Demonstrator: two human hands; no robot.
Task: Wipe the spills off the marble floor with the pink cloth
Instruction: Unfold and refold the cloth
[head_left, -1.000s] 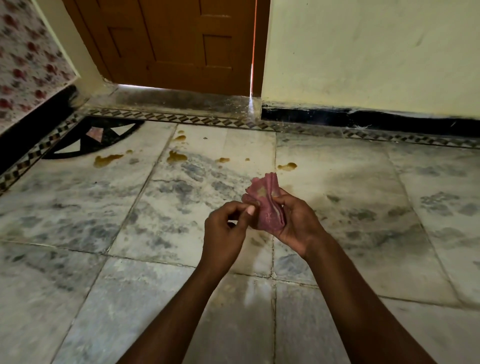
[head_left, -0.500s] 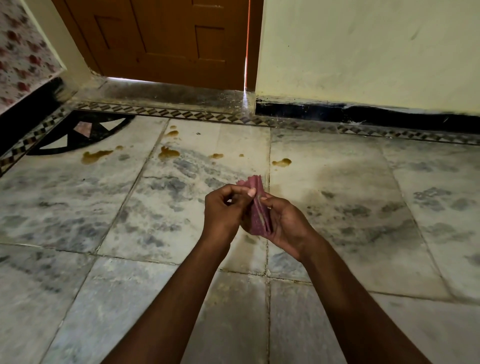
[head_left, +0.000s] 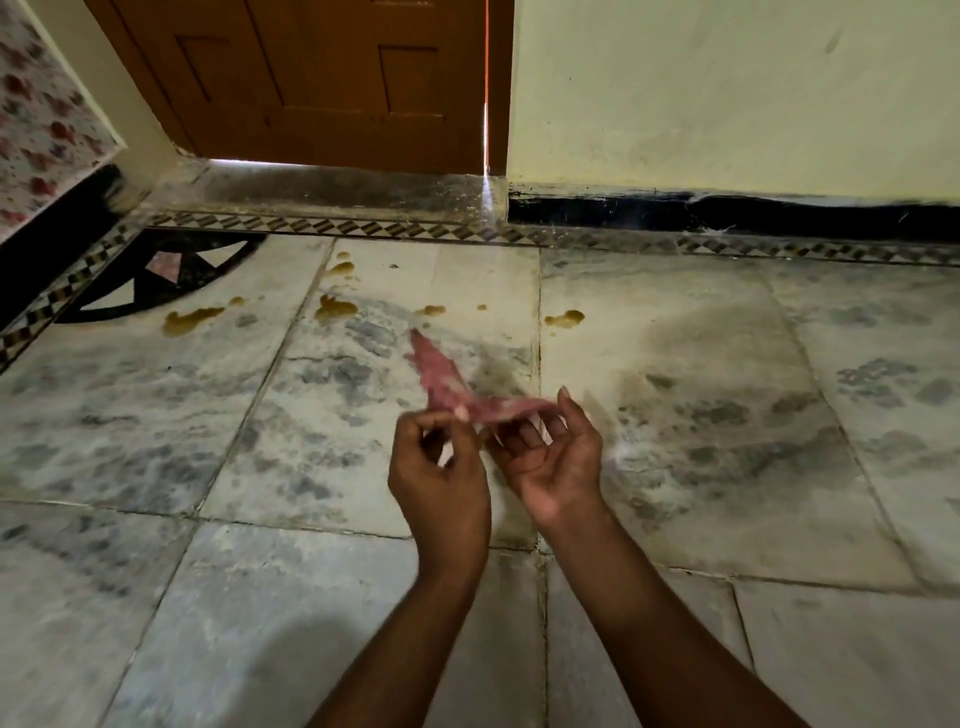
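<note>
The pink cloth (head_left: 452, 382) is held in the air above the marble floor (head_left: 701, 405), blurred by motion, one end flicking up and to the left. My left hand (head_left: 441, 478) pinches its near edge between thumb and forefinger. My right hand (head_left: 558, 460) is palm up under the cloth's right part, fingers loosely curled against it. Several yellow-brown spills lie farther away on the floor: a long one (head_left: 189, 321) at the left, one on a tile seam (head_left: 335, 307), a small one (head_left: 431, 310) and one (head_left: 563, 318) to the right.
A brown wooden door (head_left: 332, 83) with a stone threshold (head_left: 343, 192) stands straight ahead. A pale yellow wall (head_left: 727, 93) with a black skirting runs to the right. A patterned tile border (head_left: 415, 229) and a black fan-shaped inlay (head_left: 156, 275) edge the floor.
The cloth, bunched upright between both hands before, has been pulled open and flicks out to the left. My right hand has turned palm up. The view has moved a little toward the door.
</note>
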